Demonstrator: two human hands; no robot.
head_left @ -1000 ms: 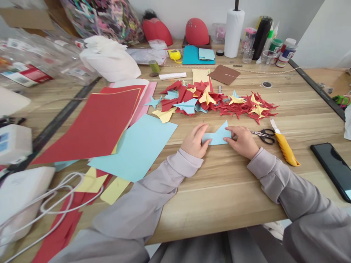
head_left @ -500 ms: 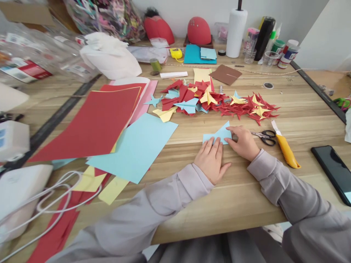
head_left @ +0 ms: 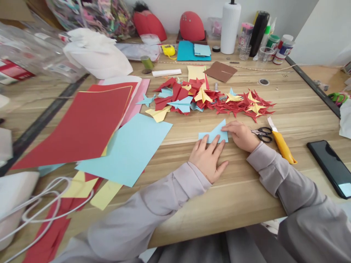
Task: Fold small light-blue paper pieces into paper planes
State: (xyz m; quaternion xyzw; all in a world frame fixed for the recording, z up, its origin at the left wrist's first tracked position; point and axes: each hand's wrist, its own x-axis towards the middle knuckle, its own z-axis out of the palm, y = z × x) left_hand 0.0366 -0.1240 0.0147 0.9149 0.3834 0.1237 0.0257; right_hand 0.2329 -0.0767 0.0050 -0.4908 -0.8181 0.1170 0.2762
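The wood-grained surface (head_left: 241, 197) bears a small folded light-blue paper (head_left: 219, 132). Beyond it lies a long heap of red, yellow and blue paper shapes (head_left: 181, 93), with a brown piece (head_left: 221, 71) farther back. To the right rest black-handled scissors (head_left: 265, 137), a yellow-handled knife (head_left: 283, 148) and a dark phone (head_left: 327, 164); to the left, a large light-blue sheet (head_left: 131, 153) lies partly under a red sheet (head_left: 85, 128).

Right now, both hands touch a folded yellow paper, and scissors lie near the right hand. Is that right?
Not quite: the folded paper is light blue, not yellow, as the head view shows. The scissors do lie near the right hand.
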